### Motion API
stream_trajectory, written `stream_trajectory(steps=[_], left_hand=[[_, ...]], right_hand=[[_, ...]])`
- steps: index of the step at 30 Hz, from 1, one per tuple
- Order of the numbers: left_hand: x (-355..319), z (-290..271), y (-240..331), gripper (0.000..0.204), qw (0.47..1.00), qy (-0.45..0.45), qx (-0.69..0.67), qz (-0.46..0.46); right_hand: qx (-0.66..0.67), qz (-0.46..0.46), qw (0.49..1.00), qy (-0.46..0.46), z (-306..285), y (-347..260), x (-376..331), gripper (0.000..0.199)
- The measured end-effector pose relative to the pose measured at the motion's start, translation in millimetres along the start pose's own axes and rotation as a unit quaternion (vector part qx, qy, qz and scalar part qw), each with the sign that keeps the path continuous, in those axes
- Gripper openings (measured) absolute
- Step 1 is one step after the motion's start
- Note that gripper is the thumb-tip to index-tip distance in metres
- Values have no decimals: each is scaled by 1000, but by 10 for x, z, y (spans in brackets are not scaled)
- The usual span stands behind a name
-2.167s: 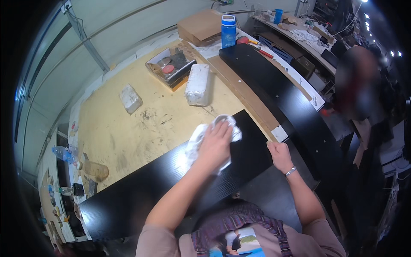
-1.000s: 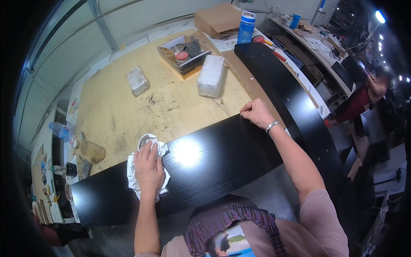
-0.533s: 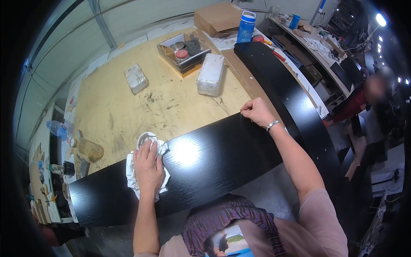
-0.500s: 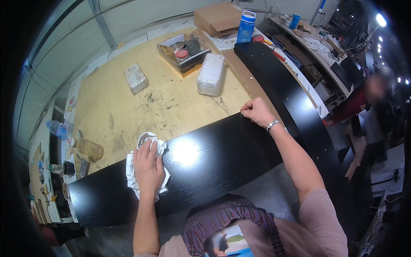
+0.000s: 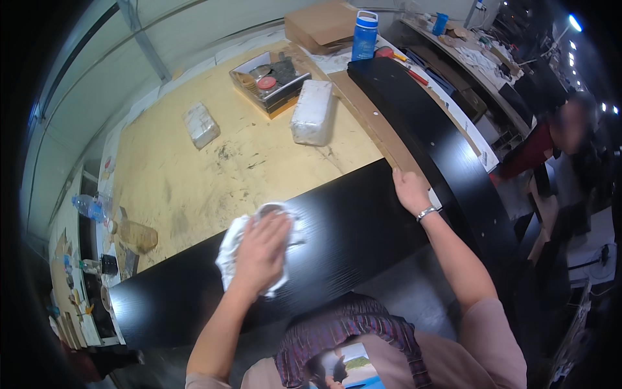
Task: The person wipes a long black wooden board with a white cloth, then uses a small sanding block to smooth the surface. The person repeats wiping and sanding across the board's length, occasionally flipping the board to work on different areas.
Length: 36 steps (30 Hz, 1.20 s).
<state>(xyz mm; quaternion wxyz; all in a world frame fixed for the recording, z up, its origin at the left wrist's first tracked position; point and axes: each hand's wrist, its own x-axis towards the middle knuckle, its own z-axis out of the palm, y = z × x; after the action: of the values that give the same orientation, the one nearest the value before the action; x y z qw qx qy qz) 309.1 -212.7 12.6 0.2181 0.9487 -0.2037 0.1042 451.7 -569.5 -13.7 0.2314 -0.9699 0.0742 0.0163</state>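
Observation:
A long black board point(image 5: 350, 223) with a wood-grain surface lies across the near side of the table. My left hand point(image 5: 261, 255) presses a crumpled white cloth point(image 5: 229, 254) onto the board left of its middle; hand and cloth are slightly blurred. At the board's right end, my right hand point(image 5: 412, 192) is closed on the edge near the far corner, its fingertips partly hidden. Just right of that hand stretches a curved black panel point(image 5: 447, 142) with small light spots.
On the yellowish tabletop point(image 5: 175, 181) stand two plastic-wrapped white blocks point(image 5: 312, 111) point(image 5: 201, 125) and an open box of cans point(image 5: 269, 84). Behind are a blue bottle point(image 5: 365, 37) and a cardboard box point(image 5: 319, 26). Plastic bottles point(image 5: 137, 236) line the left edge. Another person point(image 5: 538, 144) is at right.
My left hand has slid the white cloth to the right along the board. My right hand has shifted from the far edge to the board's right end.

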Motion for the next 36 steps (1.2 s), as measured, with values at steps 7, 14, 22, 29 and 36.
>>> stream_trajectory(steps=[7,14,22,29,36], left_hand=[[1578,824,478,48,990,5,-32,139],[1302,658,229,55,989,1,36,145],[1726,791,552,46,983,15,70,169],[633,393,733,45,973,-102,-39,205],[653,816,1610,46,921,-128,-177,323]], right_hand=[[-57,-27,997,36,17,-243,-86,56],[-16,-15,1000,-1,-115,-258,-106,52],[16,-52,997,49,-6,-272,-150,52],[-24,-43,998,39,-77,-152,-106,51],[-74,-121,988,58,102,-194,-1,47]])
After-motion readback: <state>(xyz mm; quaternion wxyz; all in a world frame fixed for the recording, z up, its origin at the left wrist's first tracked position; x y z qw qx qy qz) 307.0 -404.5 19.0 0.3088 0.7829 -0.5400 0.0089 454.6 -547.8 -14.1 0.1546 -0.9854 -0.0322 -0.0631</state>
